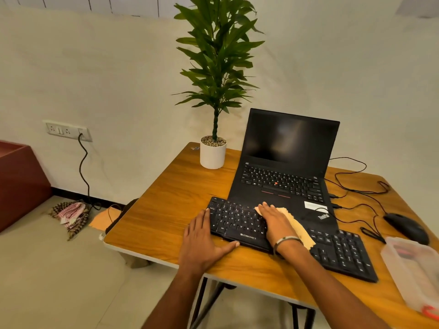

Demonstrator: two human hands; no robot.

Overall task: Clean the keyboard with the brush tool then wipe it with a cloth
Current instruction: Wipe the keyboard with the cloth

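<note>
A black keyboard (240, 222) lies across the front of the wooden table (171, 210), partly over the base of an open laptop (282, 172). My right hand (275, 222) lies flat with straight fingers on a beige cloth (300, 230), pressing it onto the middle keys. My left hand (202, 241) rests on the table at the keyboard's left end, fingers straight along its side and thumb against its front edge. No brush is visible in the open.
A potted plant (213, 153) stands at the table's back left. A black mouse (406, 227) with loose cables (356, 186) lies to the right. A clear plastic box (413, 269) sits at the front right edge. A wall socket (67, 130) is on the left.
</note>
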